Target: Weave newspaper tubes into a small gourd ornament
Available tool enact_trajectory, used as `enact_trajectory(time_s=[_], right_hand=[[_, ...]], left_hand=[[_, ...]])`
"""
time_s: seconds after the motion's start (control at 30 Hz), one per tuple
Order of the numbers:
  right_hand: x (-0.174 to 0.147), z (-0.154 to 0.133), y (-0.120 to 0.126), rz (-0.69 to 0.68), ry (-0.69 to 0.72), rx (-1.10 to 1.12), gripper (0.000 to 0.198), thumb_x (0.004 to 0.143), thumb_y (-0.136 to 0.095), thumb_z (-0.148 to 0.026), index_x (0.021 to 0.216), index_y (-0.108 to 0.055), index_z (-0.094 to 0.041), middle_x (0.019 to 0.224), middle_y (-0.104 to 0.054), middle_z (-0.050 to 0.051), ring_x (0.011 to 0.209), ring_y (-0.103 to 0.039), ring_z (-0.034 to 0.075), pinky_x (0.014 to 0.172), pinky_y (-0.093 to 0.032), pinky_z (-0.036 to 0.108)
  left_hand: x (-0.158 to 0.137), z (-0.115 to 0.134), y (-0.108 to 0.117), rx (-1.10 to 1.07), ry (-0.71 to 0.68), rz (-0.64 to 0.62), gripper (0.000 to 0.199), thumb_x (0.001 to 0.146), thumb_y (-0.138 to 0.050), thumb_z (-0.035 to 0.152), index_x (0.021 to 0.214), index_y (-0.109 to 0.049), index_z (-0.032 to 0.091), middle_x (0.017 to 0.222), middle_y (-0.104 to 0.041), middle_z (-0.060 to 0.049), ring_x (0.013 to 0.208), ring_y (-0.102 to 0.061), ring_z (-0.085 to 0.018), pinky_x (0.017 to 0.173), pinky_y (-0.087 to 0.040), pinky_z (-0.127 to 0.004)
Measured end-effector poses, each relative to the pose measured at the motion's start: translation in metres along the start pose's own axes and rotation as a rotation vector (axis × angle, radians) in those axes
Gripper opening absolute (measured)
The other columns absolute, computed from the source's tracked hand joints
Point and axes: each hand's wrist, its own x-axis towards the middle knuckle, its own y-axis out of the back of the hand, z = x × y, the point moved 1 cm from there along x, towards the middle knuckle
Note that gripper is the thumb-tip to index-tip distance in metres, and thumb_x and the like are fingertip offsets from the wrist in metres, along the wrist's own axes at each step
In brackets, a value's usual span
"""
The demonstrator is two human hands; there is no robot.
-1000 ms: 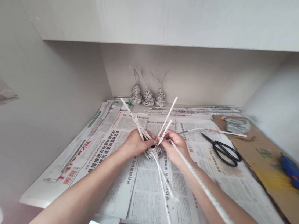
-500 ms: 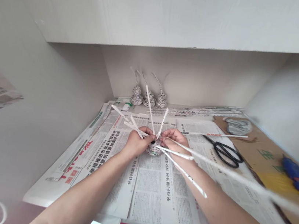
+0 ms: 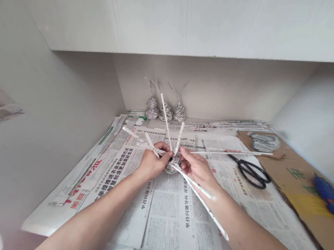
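1. Two near spokes (image 3: 224, 232) are hanging lower across the right forearm than in the earlier frame. A long strand is no longer stretching over that arm toward the viewer; a pale strand (image 3: 237, 152) is now running sideways to the scissors (image 3: 253, 174), though whether it is the same one I cannot tell.
2. Between the two hands, the small woven piece (image 3: 173, 169) is showing above the newspaper (image 3: 164, 234); whether it is resting there or being lifted, I cannot tell.
3. The left hand (image 3: 151, 162) is pinching the piece's left side, its thumb bearing at the opening. The right hand (image 3: 196, 166) is bringing curled fingers close beside an upright spoke (image 3: 180, 135); what it is gripping, I cannot tell.
4. By my judgement, this rolled paper is behaving as light, fairly stiff and not slippery, but prone to creasing. Firm coils are offering the safest hold; free spoke tips are inviting kinks.
5. Newspaper headlines are reading "坚持问题导向" and "智慧创造更加美好生活"; the red masthead is staying too unclear to read. Cardboard (image 3: 302, 202) is carrying green characters I cannot make out, and the blue glue gun (image 3: 329, 195) is showing no legible brand.
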Motion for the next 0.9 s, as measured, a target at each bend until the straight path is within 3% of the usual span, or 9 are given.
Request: enact_trajectory(time_s=[0.13,0.4,0.53,0.63,0.73,0.83,0.9], right_hand=[[-0.001,0.005,0.001,0.017,0.100,-0.186,0.030,0.063,-0.078,-0.036,0.078,-0.063,-0.015,0.037,-0.041,-0.009,0.032,-0.031,0.006,0.030,-0.018,0.019],[-0.001,0.008,0.002,0.008,0.151,-0.281,0.035,0.060,-0.079,-0.044,0.059,-0.058,-0.015,0.035,-0.040,-0.007,0.032,-0.031,0.006,0.033,-0.021,0.022],[0.007,0.016,0.008,0.003,0.216,-0.261,0.034,0.060,-0.079,-0.045,0.060,-0.064,-0.014,0.046,-0.054,-0.001,0.041,-0.044,0.010,0.040,-0.032,0.024],[0.012,0.022,0.011,0.011,0.237,-0.232,0.035,0.060,-0.079,-0.045,0.061,-0.064,-0.013,0.048,-0.056,0.000,0.041,-0.045,0.010,0.040,-0.033,0.025],[0.013,0.022,0.012,0.021,0.235,-0.213,0.036,0.059,-0.080,-0.046,0.060,-0.063,-0.013,0.046,-0.054,0.000,0.038,-0.043,0.010,0.038,-0.031,0.024],[0.013,0.019,0.013,-0.001,0.217,-0.219,0.036,0.059,-0.080,-0.046,0.060,-0.064,-0.013,0.046,-0.054,0.000,0.039,-0.043,0.010,0.037,-0.030,0.024],[0.014,0.018,0.014,-0.019,0.203,-0.224,0.037,0.058,-0.081,-0.046,0.060,-0.064,-0.013,0.046,-0.053,0.000,0.039,-0.043,0.010,0.036,-0.030,0.024]], left_hand=[[-0.003,0.001,-0.005,0.031,-0.052,-0.037,0.007,0.075,-0.060,0.022,0.072,-0.057,0.016,0.066,-0.057,0.001,0.061,-0.053,-0.012,0.059,-0.042,-0.022],[-0.003,-0.001,-0.006,0.064,-0.052,-0.028,0.002,0.073,-0.058,0.016,0.074,-0.060,0.016,0.068,-0.060,0.001,0.065,-0.056,-0.013,0.063,-0.044,-0.023],[0.000,-0.002,-0.003,-0.001,0.091,-0.077,0.008,0.073,-0.060,0.020,0.079,-0.062,0.016,0.067,-0.062,0.000,0.060,-0.058,-0.014,0.057,-0.047,-0.024],[0.003,-0.002,0.000,-0.128,0.216,-0.114,0.019,0.072,-0.063,0.025,0.088,-0.062,0.016,0.069,-0.061,0.000,0.056,-0.058,-0.014,0.050,-0.050,-0.026],[0.005,0.001,0.009,-0.233,0.209,-0.271,0.031,0.072,-0.068,0.032,0.096,-0.061,0.015,0.082,-0.064,-0.005,0.069,-0.063,-0.017,0.059,-0.054,-0.030],[0.005,0.007,0.022,-0.242,0.146,-0.499,0.055,0.061,-0.079,0.026,0.111,-0.057,0.017,0.095,-0.067,-0.008,0.081,-0.065,-0.019,0.072,-0.053,-0.032],[0.006,0.011,0.029,-0.212,0.109,-0.611,0.059,0.062,-0.079,0.022,0.116,-0.056,0.018,0.101,-0.067,-0.009,0.091,-0.064,-0.021,0.081,-0.051,-0.035]])
